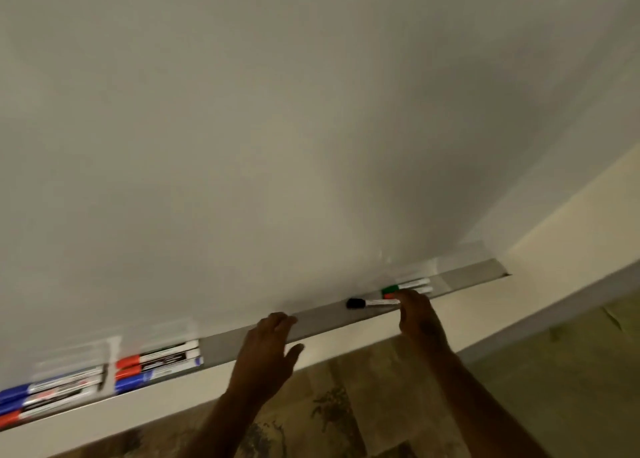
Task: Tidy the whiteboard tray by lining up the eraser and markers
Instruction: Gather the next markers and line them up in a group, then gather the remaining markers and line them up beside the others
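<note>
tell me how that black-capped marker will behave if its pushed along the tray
The black-capped marker looks round and slim, so it would probably roll sideways if nudged. It lies lengthwise in the tray, so an end-on push from the right hand should slide it. It looks stiff.

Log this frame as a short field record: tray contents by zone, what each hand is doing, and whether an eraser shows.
view: head camera, blurred
tray: grey ledge under the whiteboard
left zone: blue and red markers bunched in rows
middle zone: bare tray
right zone: black-capped marker, green-capped marker, a red cap below it
left hand: open, fingers on tray edge, holding nothing
right hand: fingertips on black-capped marker, grip unclear
eraser: none seen
</note>
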The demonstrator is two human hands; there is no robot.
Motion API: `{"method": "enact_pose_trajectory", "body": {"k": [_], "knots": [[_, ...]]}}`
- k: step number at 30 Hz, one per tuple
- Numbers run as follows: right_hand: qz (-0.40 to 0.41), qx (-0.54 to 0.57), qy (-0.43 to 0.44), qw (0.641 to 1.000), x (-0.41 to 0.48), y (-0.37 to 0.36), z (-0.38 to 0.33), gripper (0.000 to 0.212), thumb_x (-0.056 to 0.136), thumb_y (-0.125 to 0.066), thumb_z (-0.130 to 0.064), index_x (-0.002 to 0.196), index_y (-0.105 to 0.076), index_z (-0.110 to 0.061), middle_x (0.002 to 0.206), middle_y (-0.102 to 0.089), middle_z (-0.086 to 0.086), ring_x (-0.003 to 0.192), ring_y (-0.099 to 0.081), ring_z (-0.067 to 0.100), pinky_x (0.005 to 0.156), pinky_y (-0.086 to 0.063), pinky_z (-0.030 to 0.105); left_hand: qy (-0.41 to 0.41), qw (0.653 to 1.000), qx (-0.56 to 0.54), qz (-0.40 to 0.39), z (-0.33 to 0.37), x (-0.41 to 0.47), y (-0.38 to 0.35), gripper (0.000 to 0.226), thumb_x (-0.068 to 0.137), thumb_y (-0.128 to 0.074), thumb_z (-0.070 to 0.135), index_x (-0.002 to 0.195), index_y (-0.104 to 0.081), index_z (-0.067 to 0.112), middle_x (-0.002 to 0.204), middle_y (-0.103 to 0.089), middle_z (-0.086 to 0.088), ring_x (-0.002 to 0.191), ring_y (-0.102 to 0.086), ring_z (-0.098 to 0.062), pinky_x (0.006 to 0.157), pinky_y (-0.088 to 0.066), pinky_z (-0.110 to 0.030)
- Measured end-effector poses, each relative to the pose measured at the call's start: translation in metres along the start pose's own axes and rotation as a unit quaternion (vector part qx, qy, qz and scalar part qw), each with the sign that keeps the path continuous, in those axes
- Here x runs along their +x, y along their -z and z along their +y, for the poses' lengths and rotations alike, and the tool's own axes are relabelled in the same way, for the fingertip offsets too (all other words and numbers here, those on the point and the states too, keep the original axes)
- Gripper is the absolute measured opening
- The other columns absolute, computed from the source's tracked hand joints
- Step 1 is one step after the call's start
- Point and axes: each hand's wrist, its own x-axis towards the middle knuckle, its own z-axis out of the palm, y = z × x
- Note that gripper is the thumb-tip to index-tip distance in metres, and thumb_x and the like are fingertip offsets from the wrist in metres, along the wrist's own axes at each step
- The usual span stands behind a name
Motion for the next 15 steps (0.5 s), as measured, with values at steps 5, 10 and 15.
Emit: {"method": "enact_pose_trajectory", "body": {"k": [5,10,15], "knots": [[-0.152,-0.127,0.078,0.977,0.049,0.018,0.076,0.055,0.091,-0.058,-0.015,0.142,-0.037,-0.022,0.153,-0.034,0.001,0.143,-0.025,0.021,0.117,-0.028,0.041,-0.050,0.993,0.036,-0.097,0.076,0.072,-0.066,0.058,0.091,-0.052,0.048,0.141,-0.035,0.026,0.149,-0.036,0.000,0.135,-0.029,-0.019,0.110,-0.026,-0.037],[-0.219,-0.193,0.150,0.945,0.080,0.003,0.118,0.082,0.082,-0.065,-0.049,0.147,-0.021,-0.027,0.156,-0.025,0.002,0.142,-0.025,0.025,0.115,-0.025,0.045,-0.055,0.980,0.107,-0.156,0.111,0.120,-0.118,0.060,0.093,-0.052,0.043,0.144,-0.031,0.019,0.154,-0.028,-0.007,0.141,-0.021,-0.025,0.114,-0.022,-0.044],[-0.199,-0.239,0.192,0.931,0.090,-0.016,0.136,0.059,0.094,-0.052,-0.040,0.145,-0.027,-0.027,0.149,-0.036,0.009,0.131,-0.039,0.030,0.109,-0.034,0.044,-0.069,0.971,0.177,-0.147,0.106,0.126,-0.137,0.050,0.096,-0.049,0.035,0.140,-0.035,0.015,0.148,-0.036,-0.008,0.135,-0.032,-0.027,0.110,-0.027,-0.042]]}}
